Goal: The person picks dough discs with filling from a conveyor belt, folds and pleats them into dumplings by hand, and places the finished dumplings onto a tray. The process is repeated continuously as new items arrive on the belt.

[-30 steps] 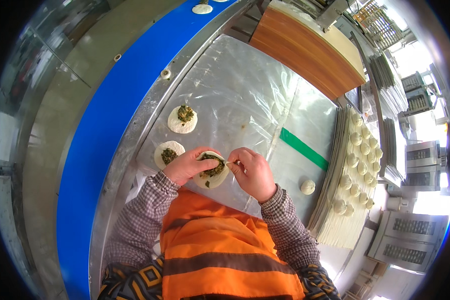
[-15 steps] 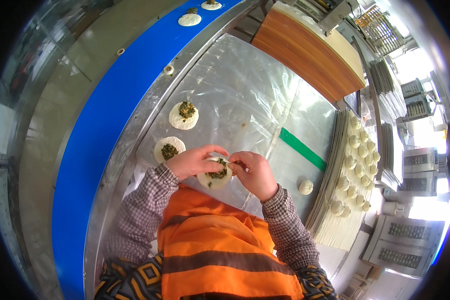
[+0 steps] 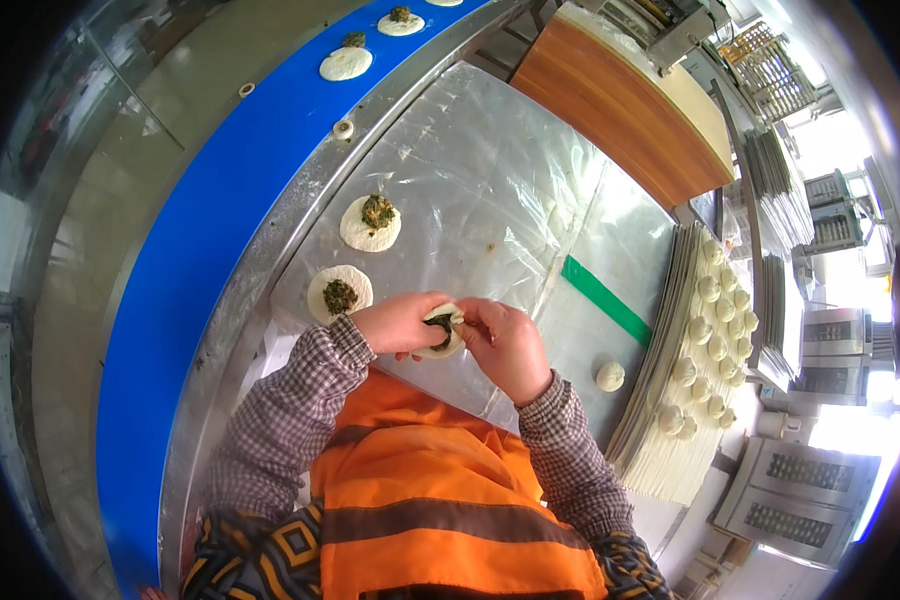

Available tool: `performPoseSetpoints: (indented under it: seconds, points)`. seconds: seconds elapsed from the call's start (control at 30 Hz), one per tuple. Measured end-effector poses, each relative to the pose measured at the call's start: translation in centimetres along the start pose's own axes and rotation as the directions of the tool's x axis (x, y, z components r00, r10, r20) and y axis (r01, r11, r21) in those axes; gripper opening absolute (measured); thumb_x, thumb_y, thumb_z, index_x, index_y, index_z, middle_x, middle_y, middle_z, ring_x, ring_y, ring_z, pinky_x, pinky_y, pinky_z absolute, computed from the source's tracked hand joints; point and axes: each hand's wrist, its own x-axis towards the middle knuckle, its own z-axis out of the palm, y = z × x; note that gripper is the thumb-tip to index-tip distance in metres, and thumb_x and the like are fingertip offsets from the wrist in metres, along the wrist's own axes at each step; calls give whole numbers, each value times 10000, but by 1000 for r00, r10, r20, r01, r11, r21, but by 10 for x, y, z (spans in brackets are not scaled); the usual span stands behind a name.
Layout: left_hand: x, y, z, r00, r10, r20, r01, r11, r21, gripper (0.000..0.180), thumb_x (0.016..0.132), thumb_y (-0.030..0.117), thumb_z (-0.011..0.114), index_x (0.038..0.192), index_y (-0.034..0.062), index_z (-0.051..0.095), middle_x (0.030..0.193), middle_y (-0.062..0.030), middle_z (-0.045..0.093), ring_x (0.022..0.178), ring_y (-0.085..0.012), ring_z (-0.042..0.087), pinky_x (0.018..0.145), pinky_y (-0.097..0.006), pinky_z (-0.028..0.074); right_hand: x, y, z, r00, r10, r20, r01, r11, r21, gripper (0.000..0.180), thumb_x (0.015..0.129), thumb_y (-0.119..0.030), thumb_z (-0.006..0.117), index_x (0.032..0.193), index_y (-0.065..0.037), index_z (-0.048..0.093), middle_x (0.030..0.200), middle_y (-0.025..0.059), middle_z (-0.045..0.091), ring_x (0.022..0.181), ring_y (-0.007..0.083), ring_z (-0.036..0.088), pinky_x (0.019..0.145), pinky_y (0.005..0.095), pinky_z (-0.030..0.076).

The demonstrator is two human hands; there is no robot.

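1. Cupping the filled dough wrapper (image 3: 450, 346), the left hand (image 3: 402, 324) curls around its left side.
2. The right hand (image 3: 506, 345) pinches its upper-right edge.
3. Between both hands, it sits near the edge of the worktop (image 3: 470, 190).

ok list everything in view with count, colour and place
worktop: one, grey, centre
held dough round: one, white and dark green, lower centre
loose dough rounds: two, white and dark green, worktop's left
belt: one, blue, left
belt dough rounds: three, white, top end, one cut off
small round pieces: two, whitish, near belt edges
strip: one, green, worktop's right
lone bun: one, white, worktop's right
pale stack: one, cream, right
clustered buns: over a dozen, white, on pale stack
counter: one, brown and cream, upper right
cabinets: several, pale grey, far right
apron: one, orange, bottom
checked sleeves: two, greyish purple, both forearms
left hand: one, bare, holding held dough round
right hand: one, bare, pinching its rim
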Motion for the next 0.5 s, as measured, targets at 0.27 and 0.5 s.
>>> performPoseSetpoints:
  seconds: [0.27, 0.5]
  points:
    - [-1, -5, 12, 979, -104, -177, 62, 971, -229, 333, 880, 168, 567, 1207, 106, 587, 874, 8, 612, 603, -29, 505, 467, -184, 393, -1, 5, 6, 984, 176, -20, -172, 976, 131, 151, 814, -38, 654, 953, 4, 613, 777, 154, 637, 665, 276, 636, 592, 333, 500]
    - [-2, -3, -10, 994, -97, -44, 68, 896, -439, 413, 913, 209, 548, 1308, 98, 500, 970, -6, 641, 717, -52, 586, 498, -193, 432, -2, 10, 7, 978, 206, -22, -192, 941, 277, 110, 868, -18, 635, 952, 42, 596, 763, 79, 649, 651, 117, 625, 568, 239, 492]
